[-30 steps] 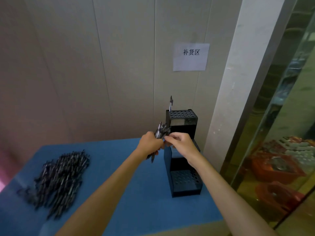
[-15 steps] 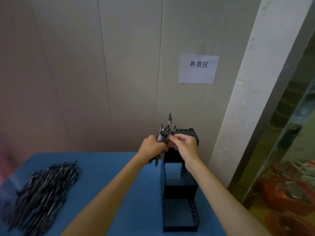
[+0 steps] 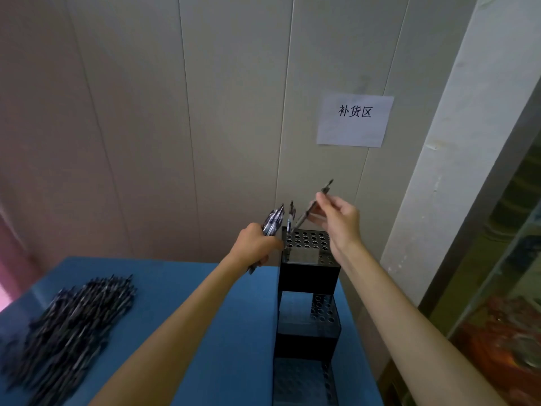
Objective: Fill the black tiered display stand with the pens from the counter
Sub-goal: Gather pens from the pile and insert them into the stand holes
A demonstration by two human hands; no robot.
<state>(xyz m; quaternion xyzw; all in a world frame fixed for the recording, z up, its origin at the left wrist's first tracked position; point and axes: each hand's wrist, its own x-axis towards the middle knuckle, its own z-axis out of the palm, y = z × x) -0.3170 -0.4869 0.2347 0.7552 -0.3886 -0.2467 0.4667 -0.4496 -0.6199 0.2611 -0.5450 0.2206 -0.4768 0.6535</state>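
Blue cloth covers the tabletop (image 3: 181, 332), and on it, well to the left of both hands and nearer the camera, lies a loose pile of dark pens (image 3: 67, 326). Nearer the hands stands the black tiered display stand (image 3: 307, 276), three stepped levels with rows of round holes in each top face; its lowest level is closest to the camera and its top level sits just below the fingers of both hands. The left hand (image 3: 254, 247) is curled round a bundle of pens (image 3: 272, 222), their ends fanning up above the knuckles and the other ends poking out below the fist, just left of the stand's top level. The right hand (image 3: 341, 221) hovers over the top level's right side, its thumb and fingers pinching a single pen (image 3: 314, 205) that slants from upper right down to lower left, its low end close above the holes; whether it touches them cannot be told. Between the two hands one pen (image 3: 290, 218) stands upright in a hole at the far left corner of the top level. Beyond the fingers rises a pale panelled wall (image 3: 175, 112) with a paper sign (image 3: 354, 121) taped up and right of the right hand.
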